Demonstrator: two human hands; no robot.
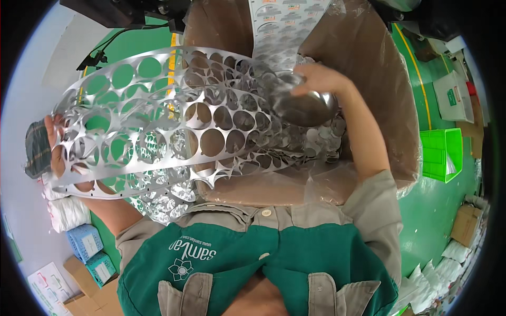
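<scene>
At the far left, my left hand [56,150] is closed on the ends of long silver perforated metal strips [182,158], which are cut through with rows of round holes. The strips stretch right, into a box lined with clear plastic. A dark plaid cloth [38,150] is against the outer side of that hand. My right hand [324,80] is over the box, bent at a shiny rounded metal bowl-like piece [308,109]; motion blurs both, and its grip is not clear. Loose silver discs [321,138] lie beneath it. A printed foil sheet [287,31] hangs down at the back.
The brown, plastic-lined box [371,68] takes up the middle. More crumpled silver scrap [171,197] lies low on its left. On the right stand a bright green crate [441,152] and a white bin [452,97]. Blue packs [84,242] and cartons are at lower left. Dark machine parts [124,11] overhang the top.
</scene>
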